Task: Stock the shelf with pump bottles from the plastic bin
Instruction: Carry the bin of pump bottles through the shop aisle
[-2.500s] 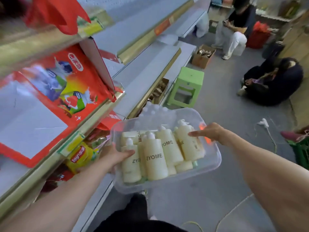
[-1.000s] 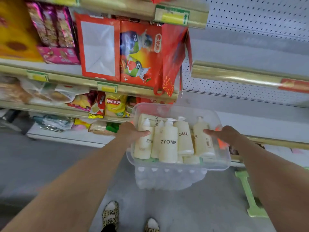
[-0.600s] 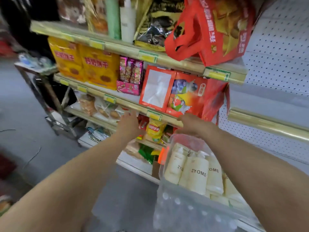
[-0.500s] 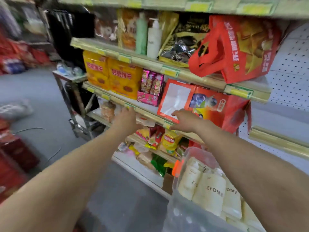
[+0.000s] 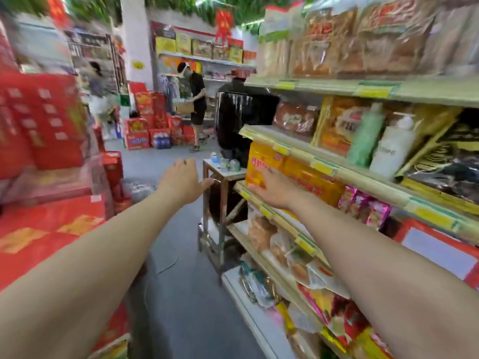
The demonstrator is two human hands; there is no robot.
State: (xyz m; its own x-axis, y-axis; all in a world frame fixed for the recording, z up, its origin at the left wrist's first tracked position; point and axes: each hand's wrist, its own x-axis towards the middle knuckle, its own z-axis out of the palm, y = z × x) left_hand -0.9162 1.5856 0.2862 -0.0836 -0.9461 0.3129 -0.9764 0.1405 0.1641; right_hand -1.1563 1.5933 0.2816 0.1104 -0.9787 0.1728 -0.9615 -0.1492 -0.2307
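Note:
The plastic bin is out of view. A white pump bottle (image 5: pixel 391 149) and a green bottle (image 5: pixel 365 136) stand together on the second shelf (image 5: pixel 363 177) from the top, at the right. My left hand (image 5: pixel 181 180) is stretched out in the air over the aisle with its fingers spread, holding nothing. My right hand (image 5: pixel 272 190) reaches along the shelf below the bottles, its straight fingers against a yellow snack bag (image 5: pixel 261 161). Both hands are left of and lower than the two bottles.
Snack packets fill the shelves on the right. A small metal stand (image 5: pixel 223 174) sits at the shelf's end, just beyond my left hand. Red gift boxes (image 5: pixel 41 125) are stacked on the left. A person in black (image 5: pixel 194 99) stands down the aisle.
The view has swung left down the aisle, and the bin with its bottles has left the frame. Both empty hands have moved left along the shelf.

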